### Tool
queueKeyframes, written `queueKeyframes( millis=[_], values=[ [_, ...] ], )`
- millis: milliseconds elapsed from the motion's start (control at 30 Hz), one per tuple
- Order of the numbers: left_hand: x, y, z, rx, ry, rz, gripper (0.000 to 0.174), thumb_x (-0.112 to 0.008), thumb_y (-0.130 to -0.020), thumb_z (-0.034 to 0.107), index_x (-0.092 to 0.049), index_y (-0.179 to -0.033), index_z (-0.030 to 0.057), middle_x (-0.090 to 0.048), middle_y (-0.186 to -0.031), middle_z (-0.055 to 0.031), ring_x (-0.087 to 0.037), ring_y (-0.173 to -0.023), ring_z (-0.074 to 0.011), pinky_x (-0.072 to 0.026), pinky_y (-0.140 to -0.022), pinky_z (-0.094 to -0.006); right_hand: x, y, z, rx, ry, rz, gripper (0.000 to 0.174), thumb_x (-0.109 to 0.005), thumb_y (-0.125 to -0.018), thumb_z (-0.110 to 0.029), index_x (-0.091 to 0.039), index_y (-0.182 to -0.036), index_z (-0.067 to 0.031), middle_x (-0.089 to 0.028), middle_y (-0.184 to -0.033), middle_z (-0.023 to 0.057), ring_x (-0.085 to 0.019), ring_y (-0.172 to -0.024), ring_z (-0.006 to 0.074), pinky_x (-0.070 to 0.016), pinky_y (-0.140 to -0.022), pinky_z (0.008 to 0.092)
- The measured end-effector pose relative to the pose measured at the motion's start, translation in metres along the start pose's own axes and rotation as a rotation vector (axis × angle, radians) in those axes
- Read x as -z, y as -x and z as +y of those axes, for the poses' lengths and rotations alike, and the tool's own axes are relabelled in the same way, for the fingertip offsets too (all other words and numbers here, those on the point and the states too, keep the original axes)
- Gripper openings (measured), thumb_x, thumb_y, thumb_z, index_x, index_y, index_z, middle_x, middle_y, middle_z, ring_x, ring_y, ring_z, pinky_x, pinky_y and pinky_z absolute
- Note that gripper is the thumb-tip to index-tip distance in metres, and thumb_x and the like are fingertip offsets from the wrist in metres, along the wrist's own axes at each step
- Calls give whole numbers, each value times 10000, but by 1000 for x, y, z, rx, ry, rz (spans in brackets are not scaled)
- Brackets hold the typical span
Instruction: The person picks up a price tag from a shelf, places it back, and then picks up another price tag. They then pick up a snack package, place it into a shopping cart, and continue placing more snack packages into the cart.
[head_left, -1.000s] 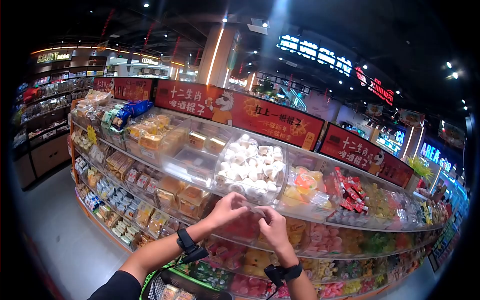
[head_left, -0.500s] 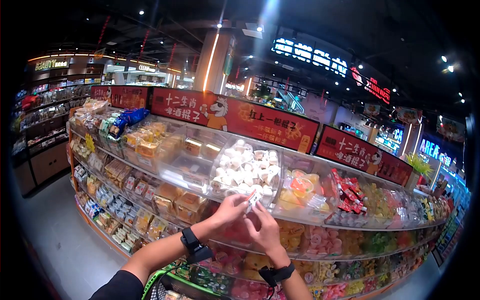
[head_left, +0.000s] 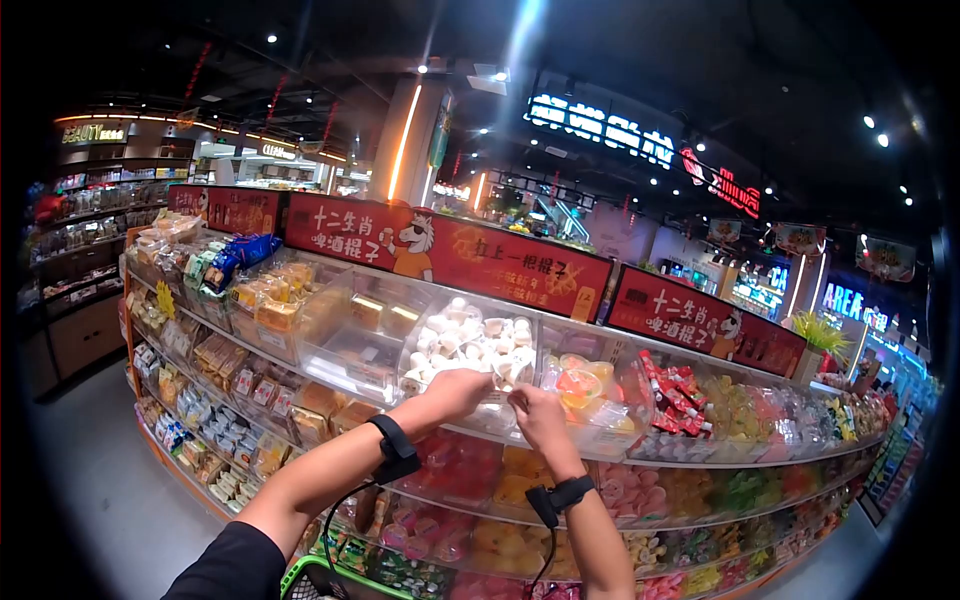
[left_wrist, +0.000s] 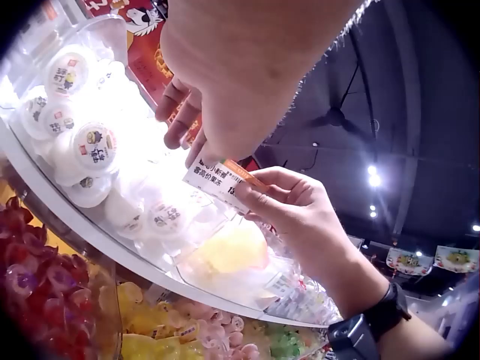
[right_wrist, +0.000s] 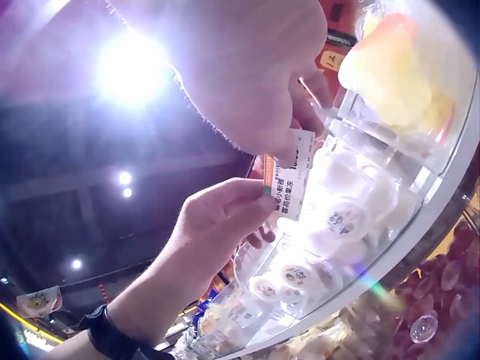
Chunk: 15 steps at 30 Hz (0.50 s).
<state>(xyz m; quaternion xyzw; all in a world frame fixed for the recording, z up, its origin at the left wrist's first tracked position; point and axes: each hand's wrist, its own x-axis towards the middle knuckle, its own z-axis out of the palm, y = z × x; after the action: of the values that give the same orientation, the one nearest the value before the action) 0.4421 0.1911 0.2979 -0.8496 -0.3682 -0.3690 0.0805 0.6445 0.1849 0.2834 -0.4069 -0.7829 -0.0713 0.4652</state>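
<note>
Both hands pinch a small printed price tag point(left_wrist: 214, 180), white with an orange edge strip. My left hand point(head_left: 462, 393) has it at one end by thumb and fingers, which shows best in the right wrist view. At the opposite end my right hand point(head_left: 543, 418) grips it between thumb and forefinger, as the left wrist view shows. The tag is held up at the front of a clear bin heaped with white lidded cups point(head_left: 465, 335). Printed labels with a small figure mark the lids of the cups point(left_wrist: 94, 146).
Right of the cups, a bin holds yellow and orange fruit-shaped packs point(head_left: 585, 385), then red packets point(head_left: 672, 390). Packaged cakes point(head_left: 275, 290) fill bins to the left. Below are tiers of colourful sweets point(head_left: 625, 490). A green-rimmed basket point(head_left: 300, 578) sits low by my body.
The hands have risen from below the bin's front edge to overlap the white cups. The tag turned its printed face into view, then became mostly hidden behind the fingers in the head view.
</note>
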Motion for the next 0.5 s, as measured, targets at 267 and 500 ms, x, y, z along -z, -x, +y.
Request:
queueKeyframes(
  millis=[267,500],
  values=[
    [-9,9,-15,-92,-88,104,104,-575,-819,134,-642,-896,109,-635,-773,-121,-619,-771,-339,-490,-658,-430,-5,4,-2,72,78,-21,127,-701,-794,-148,-688,-887,-63,-675,-786,125,-664,-707,271,-511,-619,347],
    [-1,11,-14,-128,-90,183,118,-563,-759,88,-673,-802,91,-638,-766,-108,-631,-765,-316,-504,-665,-416,-2,-1,0,94,8,-35,118,-691,-794,-140,-690,-892,-74,-670,-782,128,-657,-707,294,-513,-626,364]
  ],
)
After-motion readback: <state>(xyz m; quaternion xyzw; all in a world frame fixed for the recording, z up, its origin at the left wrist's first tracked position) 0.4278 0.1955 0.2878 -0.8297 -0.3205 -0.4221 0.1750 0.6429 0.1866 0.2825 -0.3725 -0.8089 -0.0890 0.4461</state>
